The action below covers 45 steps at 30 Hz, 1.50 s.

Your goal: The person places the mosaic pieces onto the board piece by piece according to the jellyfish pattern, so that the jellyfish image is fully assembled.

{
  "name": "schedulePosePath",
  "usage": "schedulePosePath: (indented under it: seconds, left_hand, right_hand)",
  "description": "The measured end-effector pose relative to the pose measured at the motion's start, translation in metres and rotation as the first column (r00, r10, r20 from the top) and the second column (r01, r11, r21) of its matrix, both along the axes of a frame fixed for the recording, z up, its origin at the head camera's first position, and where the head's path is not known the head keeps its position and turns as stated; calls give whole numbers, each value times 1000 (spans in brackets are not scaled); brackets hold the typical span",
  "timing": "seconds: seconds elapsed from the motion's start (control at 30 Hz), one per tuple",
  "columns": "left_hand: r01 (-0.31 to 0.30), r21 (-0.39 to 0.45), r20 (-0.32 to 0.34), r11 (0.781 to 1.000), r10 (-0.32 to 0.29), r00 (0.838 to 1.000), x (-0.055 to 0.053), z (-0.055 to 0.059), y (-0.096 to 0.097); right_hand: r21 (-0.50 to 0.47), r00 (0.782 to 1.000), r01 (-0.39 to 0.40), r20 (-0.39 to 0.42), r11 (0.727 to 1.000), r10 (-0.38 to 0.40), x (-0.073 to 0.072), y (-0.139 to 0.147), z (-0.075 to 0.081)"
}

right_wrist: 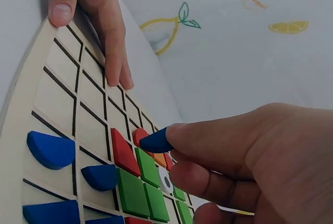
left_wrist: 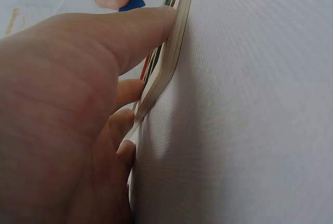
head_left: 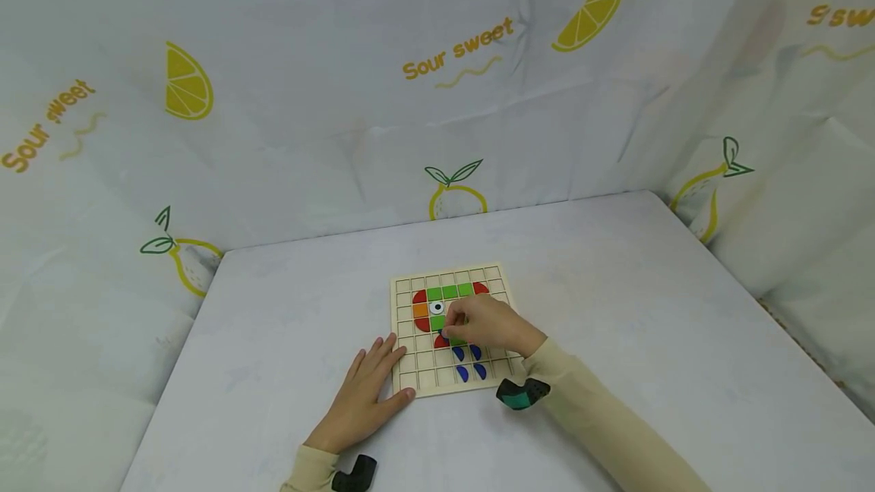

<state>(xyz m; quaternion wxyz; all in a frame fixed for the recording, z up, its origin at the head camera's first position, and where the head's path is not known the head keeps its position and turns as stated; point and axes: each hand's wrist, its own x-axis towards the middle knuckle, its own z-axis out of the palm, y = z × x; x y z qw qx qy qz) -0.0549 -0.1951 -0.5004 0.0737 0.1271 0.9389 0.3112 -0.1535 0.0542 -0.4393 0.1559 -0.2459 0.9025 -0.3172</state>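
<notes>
A square wooden grid board [head_left: 425, 378] lies on the table, carrying flat coloured pieces. My right hand [head_left: 488, 323] is over the board's middle and pinches a blue half-round piece [right_wrist: 157, 141] between thumb and fingers, above the grid. My left hand [head_left: 364, 406] lies at the board's left near corner, fingers extended along the left edge, thumb on the near edge. Green squares [right_wrist: 133, 190], red rounded pieces [head_left: 420, 296], an orange square [head_left: 420, 310] and a white eye piece [head_left: 436, 308] sit in cells. Several blue half-round pieces [right_wrist: 52, 150] lie nearer me. My right hand hides part of the board.
A white cloth-covered table [head_left: 294, 310] surrounds the board. Behind it and at the sides hangs a white curtain [head_left: 307, 150] printed with lemons and lettering. A dark strap device [head_left: 522, 394] sits on the right wrist, another [head_left: 355, 473] on the left.
</notes>
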Motion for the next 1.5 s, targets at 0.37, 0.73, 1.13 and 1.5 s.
schedulePosePath:
  seconds: [0.37, 0.73, 1.13, 1.5]
  left_hand:
    - [-5, 0, 4, 1000, 5, 1000, 1, 2, 1]
    - [1, -15, -7, 1000, -1, 1000, 0, 1, 1]
    - [2, -13, -4, 1000, -2, 1000, 1, 2, 1]
    - [-1, -10, 0, 1000, 1, 1000, 1, 3, 1]
  right_hand:
    - [52, 999, -41, 37, 998, 39, 7, -7, -9]
    - [116, 998, -14, 62, 993, 7, 14, -12, -8]
    - [150, 998, 40, 32, 988, -45, 20, -17, -10]
    - [173, 998, 70, -3, 982, -70, 22, -21, -13]
